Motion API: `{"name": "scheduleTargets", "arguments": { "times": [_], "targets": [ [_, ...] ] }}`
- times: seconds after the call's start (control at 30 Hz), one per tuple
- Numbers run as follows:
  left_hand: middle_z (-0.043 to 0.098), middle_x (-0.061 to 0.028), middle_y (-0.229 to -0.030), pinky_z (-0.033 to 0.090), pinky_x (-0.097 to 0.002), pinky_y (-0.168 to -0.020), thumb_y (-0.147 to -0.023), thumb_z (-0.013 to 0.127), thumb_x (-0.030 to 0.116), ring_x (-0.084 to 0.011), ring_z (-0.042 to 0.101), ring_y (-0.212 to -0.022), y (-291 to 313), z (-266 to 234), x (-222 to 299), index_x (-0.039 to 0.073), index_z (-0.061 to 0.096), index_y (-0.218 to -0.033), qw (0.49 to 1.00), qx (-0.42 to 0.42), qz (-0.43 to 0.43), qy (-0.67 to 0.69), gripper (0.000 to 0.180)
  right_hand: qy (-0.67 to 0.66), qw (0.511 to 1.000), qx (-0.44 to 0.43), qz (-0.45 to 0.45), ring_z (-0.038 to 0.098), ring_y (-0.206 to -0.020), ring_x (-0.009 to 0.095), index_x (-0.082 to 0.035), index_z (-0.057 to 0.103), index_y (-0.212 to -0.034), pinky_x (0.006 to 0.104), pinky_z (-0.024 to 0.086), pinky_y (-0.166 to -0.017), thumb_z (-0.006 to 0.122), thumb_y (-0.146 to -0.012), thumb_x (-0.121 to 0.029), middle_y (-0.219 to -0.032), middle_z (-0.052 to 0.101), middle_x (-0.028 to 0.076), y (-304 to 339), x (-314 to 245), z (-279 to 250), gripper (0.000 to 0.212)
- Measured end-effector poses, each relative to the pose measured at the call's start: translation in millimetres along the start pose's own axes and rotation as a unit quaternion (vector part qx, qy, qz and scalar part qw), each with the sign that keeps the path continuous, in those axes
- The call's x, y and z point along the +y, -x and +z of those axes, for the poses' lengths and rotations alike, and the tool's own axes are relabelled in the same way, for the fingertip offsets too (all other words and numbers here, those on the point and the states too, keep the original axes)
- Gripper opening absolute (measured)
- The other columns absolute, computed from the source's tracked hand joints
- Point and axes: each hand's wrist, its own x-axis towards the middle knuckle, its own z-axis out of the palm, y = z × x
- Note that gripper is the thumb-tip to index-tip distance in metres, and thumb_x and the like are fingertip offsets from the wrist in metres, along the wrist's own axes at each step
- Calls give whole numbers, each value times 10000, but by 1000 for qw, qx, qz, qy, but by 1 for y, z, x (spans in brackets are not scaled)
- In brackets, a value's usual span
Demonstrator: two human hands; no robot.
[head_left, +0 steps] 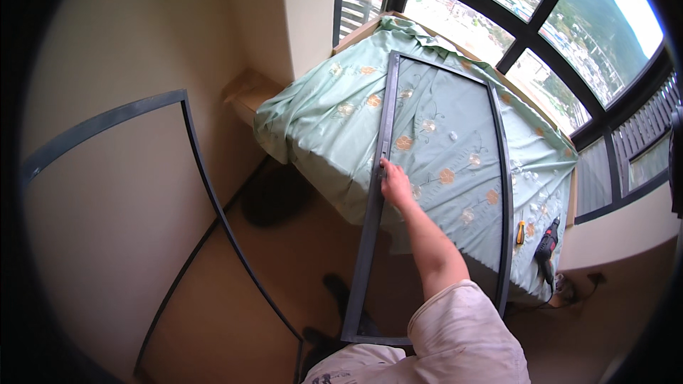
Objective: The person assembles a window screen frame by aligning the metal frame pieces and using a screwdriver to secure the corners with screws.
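A tall dark-framed window screen (pixel 389 110) leans at a slant against the cloth-covered ledge, its lower end close to my body. Fine see-through mesh fills it, and the cloth pattern shows through. My right hand (pixel 396 185) is at the middle of its left bar, fingers curled onto the bar beside a small fitting; the fingertips are partly hidden. My right arm reaches across the mesh from a pale short sleeve (pixel 469 327). Nothing of my left hand shows.
A pale green flowered cloth (pixel 320 131) drapes the window ledge. On it at right lie a power drill (pixel 546 245) with a cord and a yellow-handled screwdriver (pixel 521 232). A second dark frame (pixel 204 174) leans at left near the wall. Large windows (pixel 526 28) stand behind.
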Motion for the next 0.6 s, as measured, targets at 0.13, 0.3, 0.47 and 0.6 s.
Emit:
{"name": "scheduleTargets", "arguments": {
  "times": [0.13,0.3,0.47,0.6],
  "targets": [
    [663,-221,-1111,555,-444,-798,-778,830,108,-317,629,-891,2,1,1,-104,620,-1121,1000,-3,-11,-5,455,-26,999,-35,-25,580,-1069,348,-83,507,-1297,451,489,-914,534,-800,30,-1126,664,96,-14,14,-3,510],
    [664,-224,-1110,555,-442,-802,-776,840,130,-313,629,-891,4,5,10,-111,625,-1117,1000,-4,-20,-10,470,-24,998,-38,-47,583,-1019,324,-54,536,-1229,443,490,-881,524,-800,45,-1023,665,86,4,6,0,440],
    [666,-227,-1110,555,-440,-805,-775,851,153,-310,630,-891,9,9,19,-118,629,-1113,1000,-8,-24,-13,487,-32,997,-12,-73,580,-1036,316,-50,570,-1170,423,482,-920,542,-774,59,-1055,657,93,13,3,-7,412],
    [668,-229,-1109,555,-439,-807,-774,859,171,-308,630,-891,13,12,23,-124,633,-1110,999,-11,-31,-11,501,-4,987,-9,-160,587,-1070,306,-46,622,-1081,407,493,-927,554,-765,66,-1147,654,85,15,11,-18,343]
  ]
}}
